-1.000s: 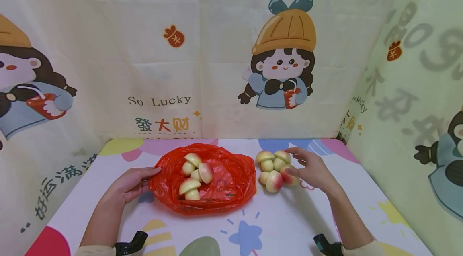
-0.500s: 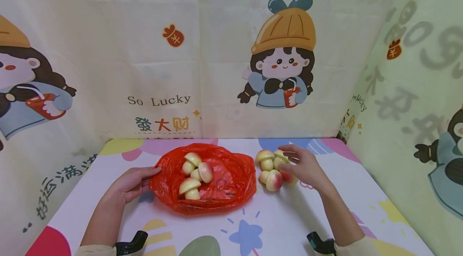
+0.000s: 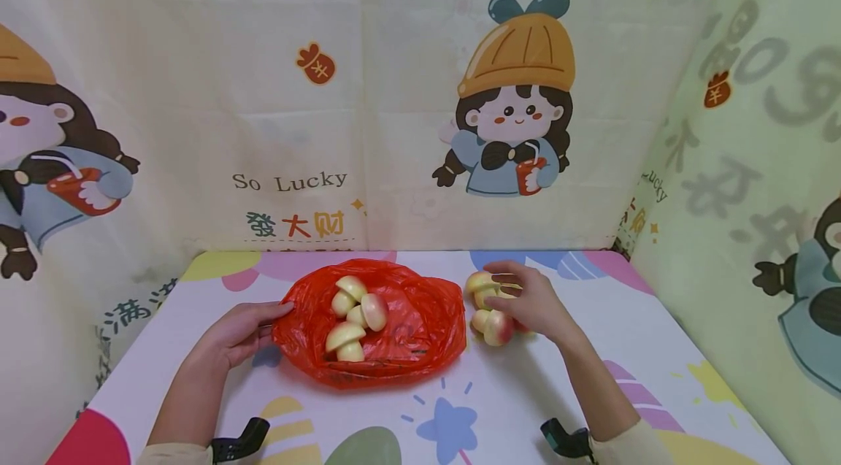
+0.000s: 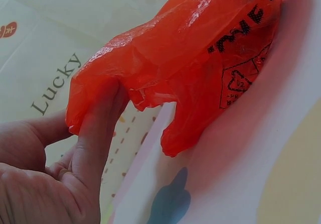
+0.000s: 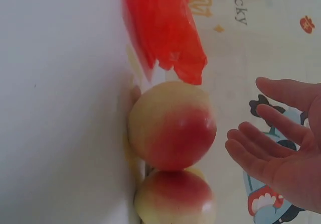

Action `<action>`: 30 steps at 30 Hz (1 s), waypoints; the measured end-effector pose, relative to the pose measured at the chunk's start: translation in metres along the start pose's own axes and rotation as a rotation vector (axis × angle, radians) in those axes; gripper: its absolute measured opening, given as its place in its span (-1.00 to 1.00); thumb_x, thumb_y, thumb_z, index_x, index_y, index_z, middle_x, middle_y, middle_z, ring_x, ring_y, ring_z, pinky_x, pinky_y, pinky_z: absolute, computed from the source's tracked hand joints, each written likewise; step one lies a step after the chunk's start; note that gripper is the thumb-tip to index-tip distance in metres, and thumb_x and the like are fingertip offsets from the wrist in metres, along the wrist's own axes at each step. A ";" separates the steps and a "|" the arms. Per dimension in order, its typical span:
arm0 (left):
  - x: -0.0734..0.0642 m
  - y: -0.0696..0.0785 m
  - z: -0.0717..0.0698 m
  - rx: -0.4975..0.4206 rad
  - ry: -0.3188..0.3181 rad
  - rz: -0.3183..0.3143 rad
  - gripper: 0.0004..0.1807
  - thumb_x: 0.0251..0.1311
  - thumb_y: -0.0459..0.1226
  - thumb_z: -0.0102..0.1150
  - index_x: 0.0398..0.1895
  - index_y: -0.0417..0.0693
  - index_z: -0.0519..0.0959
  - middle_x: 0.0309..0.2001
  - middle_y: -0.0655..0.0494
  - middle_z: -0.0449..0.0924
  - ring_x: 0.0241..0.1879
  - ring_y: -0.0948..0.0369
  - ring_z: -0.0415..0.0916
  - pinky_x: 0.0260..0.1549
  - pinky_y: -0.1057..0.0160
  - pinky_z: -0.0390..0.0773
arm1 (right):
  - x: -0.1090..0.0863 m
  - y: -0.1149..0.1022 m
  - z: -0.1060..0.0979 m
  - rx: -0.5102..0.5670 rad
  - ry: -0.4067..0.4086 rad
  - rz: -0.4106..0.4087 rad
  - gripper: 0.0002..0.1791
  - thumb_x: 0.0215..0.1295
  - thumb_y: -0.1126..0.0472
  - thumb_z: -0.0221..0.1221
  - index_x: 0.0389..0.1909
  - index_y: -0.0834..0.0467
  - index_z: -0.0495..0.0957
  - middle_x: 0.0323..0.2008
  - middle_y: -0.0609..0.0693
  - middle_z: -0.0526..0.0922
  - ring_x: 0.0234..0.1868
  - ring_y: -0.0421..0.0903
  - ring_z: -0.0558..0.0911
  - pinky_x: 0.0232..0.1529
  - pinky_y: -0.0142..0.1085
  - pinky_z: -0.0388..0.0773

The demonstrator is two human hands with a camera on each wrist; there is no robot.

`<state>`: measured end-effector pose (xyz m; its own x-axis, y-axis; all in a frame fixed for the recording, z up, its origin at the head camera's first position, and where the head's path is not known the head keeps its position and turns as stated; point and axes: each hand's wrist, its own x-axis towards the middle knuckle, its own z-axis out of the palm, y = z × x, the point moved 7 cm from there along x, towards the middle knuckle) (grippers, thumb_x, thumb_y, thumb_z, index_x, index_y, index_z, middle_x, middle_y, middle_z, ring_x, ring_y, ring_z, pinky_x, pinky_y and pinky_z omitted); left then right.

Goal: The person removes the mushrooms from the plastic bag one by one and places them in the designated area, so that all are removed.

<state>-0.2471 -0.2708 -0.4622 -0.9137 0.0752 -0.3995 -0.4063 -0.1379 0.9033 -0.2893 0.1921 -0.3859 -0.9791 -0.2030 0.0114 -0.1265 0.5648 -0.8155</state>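
A red plastic bag lies on the table with its mouth spread wide. Inside sit 3 mushrooms with pale caps, one tinged pink. My left hand pinches the bag's left edge; in the left wrist view the fingers reach under the red film. To the right of the bag, several more mushrooms stand in a cluster, partly hidden by my right hand. That hand hovers over them with fingers spread and nothing in its grasp. Two red-blushed caps fill the middle of the right wrist view.
The table has a white cover printed with coloured shapes. Behind it hangs a cream cloth with cartoon figures, and similar cloth closes off both sides. A black device is strapped to each wrist.
My right hand has moved left over the mushroom cluster, covering more of it. The left hand, the bag and the mushrooms inside it have stayed in place.
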 end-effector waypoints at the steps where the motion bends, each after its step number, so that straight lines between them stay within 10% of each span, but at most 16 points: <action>1: 0.000 0.000 0.000 -0.002 0.000 0.000 -0.49 0.43 -0.18 0.29 0.35 -0.23 0.55 -0.16 0.14 0.79 -0.17 0.17 0.80 -0.07 0.21 0.77 | 0.000 -0.002 0.002 0.006 -0.003 -0.002 -0.37 0.25 0.14 0.44 0.35 0.04 0.52 0.33 0.15 0.57 0.36 0.26 0.55 0.12 0.02 0.73; 30: -0.002 0.002 0.002 0.046 0.018 0.011 -0.42 0.43 -0.15 0.29 0.40 -0.28 0.48 -0.16 0.16 0.80 -0.19 0.19 0.79 -0.09 0.23 0.78 | 0.020 -0.055 0.073 0.111 -0.150 -0.127 -0.49 0.23 0.28 0.44 0.19 -0.09 0.63 0.20 0.02 0.66 0.28 0.25 0.62 -0.03 -0.08 0.80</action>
<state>-0.2458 -0.2693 -0.4587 -0.9181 0.0565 -0.3922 -0.3960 -0.0928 0.9136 -0.2900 0.0990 -0.3834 -0.9206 -0.3885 0.0388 -0.2214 0.4375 -0.8715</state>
